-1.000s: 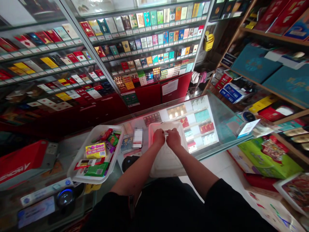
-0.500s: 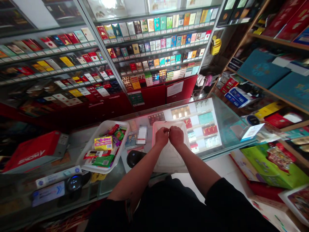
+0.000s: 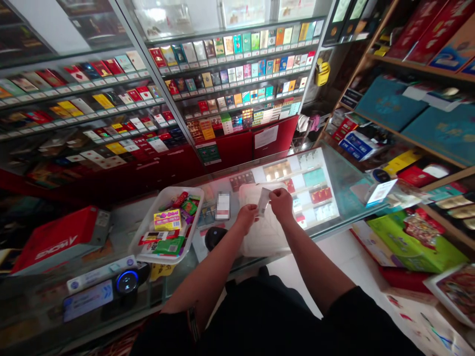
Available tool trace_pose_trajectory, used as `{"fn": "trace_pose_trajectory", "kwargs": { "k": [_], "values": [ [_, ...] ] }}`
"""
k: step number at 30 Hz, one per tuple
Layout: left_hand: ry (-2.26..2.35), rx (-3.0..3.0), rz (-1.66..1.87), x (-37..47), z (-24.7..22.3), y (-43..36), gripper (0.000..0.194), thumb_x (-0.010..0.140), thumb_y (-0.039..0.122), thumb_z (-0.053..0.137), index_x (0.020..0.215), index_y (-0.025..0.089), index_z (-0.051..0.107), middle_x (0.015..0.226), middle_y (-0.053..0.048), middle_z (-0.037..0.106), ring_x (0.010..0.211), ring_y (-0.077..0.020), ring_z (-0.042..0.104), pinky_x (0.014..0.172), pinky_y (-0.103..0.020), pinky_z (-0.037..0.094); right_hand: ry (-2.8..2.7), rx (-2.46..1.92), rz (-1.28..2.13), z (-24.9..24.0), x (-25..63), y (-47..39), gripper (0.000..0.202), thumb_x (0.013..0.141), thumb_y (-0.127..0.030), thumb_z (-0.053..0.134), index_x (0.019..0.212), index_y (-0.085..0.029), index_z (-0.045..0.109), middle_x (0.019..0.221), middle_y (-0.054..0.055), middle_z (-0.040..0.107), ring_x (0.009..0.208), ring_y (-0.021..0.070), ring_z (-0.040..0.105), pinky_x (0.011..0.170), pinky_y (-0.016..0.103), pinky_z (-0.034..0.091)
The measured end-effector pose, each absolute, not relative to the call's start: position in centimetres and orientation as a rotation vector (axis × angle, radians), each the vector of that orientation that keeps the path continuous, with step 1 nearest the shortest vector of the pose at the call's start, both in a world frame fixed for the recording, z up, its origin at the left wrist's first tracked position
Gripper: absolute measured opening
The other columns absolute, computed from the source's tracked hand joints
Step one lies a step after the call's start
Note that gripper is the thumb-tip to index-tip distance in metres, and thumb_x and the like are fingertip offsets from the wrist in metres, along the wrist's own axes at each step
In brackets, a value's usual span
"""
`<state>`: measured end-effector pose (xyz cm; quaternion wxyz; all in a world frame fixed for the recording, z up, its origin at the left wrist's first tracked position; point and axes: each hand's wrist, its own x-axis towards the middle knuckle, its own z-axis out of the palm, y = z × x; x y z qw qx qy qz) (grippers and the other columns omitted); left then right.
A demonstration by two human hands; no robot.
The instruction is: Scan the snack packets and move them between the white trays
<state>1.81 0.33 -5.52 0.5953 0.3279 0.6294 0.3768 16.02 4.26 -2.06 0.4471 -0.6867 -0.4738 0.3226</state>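
Note:
Over a white plastic tray, my right hand pinches a small flat grey-white packet by its right side. My left hand is closed at the packet's lower left edge, its fingertips against it. Printing on the packet is too small to read. The tray lies on the glass counter, its inside bare where I can see it. To the left, a white basket holds several colourful snack packs, with a yellow and pink pack on top.
A black rounded device sits by my left forearm. Farther left are a red box and a payment device with a lit blue ring. Shelves of small packs line the back. A code stand stands at the counter's right end.
My hands were together as closed fists over the tray. They have moved apart a little, and the small packet now shows between them. The camera view has shifted slightly.

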Motion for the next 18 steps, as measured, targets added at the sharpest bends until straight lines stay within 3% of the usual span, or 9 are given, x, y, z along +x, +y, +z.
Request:
{"fn": "trace_pose_trajectory", "kwargs": {
  "k": [6, 9, 18],
  "values": [
    [1.411, 0.700, 0.921, -0.3, -3.3, 0.0, 0.029, 0.073, 0.024, 0.085, 0.092, 0.014, 0.065, 0.094, -0.008, 0.074, 0.072, -0.0134, 0.069, 0.071, -0.030, 0.059, -0.822, -1.564, 1.019, -2.3, 16.7, 2.8, 0.034, 0.067, -0.026, 0.062, 0.100, -0.017, 0.064, 0.090, 0.003, 0.070, 0.071, 0.0169, 0.067, 0.057, 0.029, 0.060],
    [1.423, 0.708, 0.917, -1.9, -2.1, -0.4, 0.034, 0.069, 0.027, 0.089, 0.092, 0.015, 0.066, 0.084, -0.004, 0.073, 0.063, -0.0123, 0.067, 0.065, -0.030, 0.058, -0.846, -1.598, 1.043, -2.0, 16.7, 1.9, 0.038, 0.067, -0.024, 0.062, 0.103, -0.017, 0.068, 0.096, 0.006, 0.073, 0.072, 0.0166, 0.068, 0.055, 0.027, 0.060],
    [1.391, 0.932, 0.941, -7.8, 0.0, -1.5, 0.031, 0.071, 0.022, 0.083, 0.097, 0.015, 0.067, 0.078, -0.001, 0.072, 0.063, -0.0107, 0.064, 0.063, -0.025, 0.051, -0.983, -1.530, 1.120, -1.6, 14.8, 0.0, 0.037, 0.071, -0.036, 0.071, 0.100, -0.013, 0.072, 0.085, 0.005, 0.072, 0.065, 0.0145, 0.065, 0.055, 0.026, 0.057]
  ]
}}
